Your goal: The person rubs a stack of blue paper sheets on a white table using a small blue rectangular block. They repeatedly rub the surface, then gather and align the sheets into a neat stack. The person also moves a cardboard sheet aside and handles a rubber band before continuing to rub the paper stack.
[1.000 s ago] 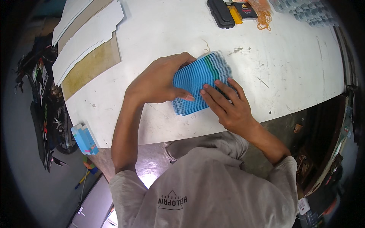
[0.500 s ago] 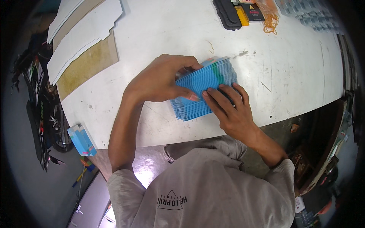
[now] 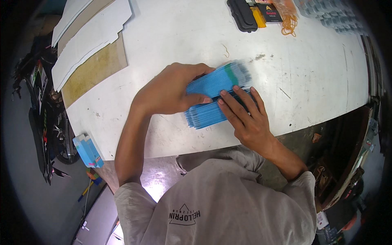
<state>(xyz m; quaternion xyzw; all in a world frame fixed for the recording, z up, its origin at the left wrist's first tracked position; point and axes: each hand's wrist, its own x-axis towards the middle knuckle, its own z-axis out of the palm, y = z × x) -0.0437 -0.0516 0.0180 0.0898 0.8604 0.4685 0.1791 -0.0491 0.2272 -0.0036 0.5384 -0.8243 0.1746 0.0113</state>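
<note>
A fanned stack of thin, flat blue card pieces (image 3: 210,81) stands on edge at the middle of the table, with green and pale bands at its right end. A dark gap splits it into a far bundle and a near bundle (image 3: 206,114). My left hand (image 3: 173,90) is closed around the left end of the far bundle, its thumb along the gap and its fingers mostly hidden behind. My right hand (image 3: 247,116) holds the right side of the near bundle, fingertips over its top at the gap; its thumb is hidden.
The white table (image 3: 163,36) curves along its near edge. Cardboard sheets (image 3: 96,41) lie at the far left, a small blue bundle (image 3: 87,151) at the left corner. Far right are a black case (image 3: 243,16), a yellow lighter (image 3: 258,17), rubber bands (image 3: 289,26) and grey trays (image 3: 332,16).
The far bundle has separated from the near one, tipping slightly away and opening a dark gap. My left hand has shifted slightly with it; my right hand stays almost in place.
</note>
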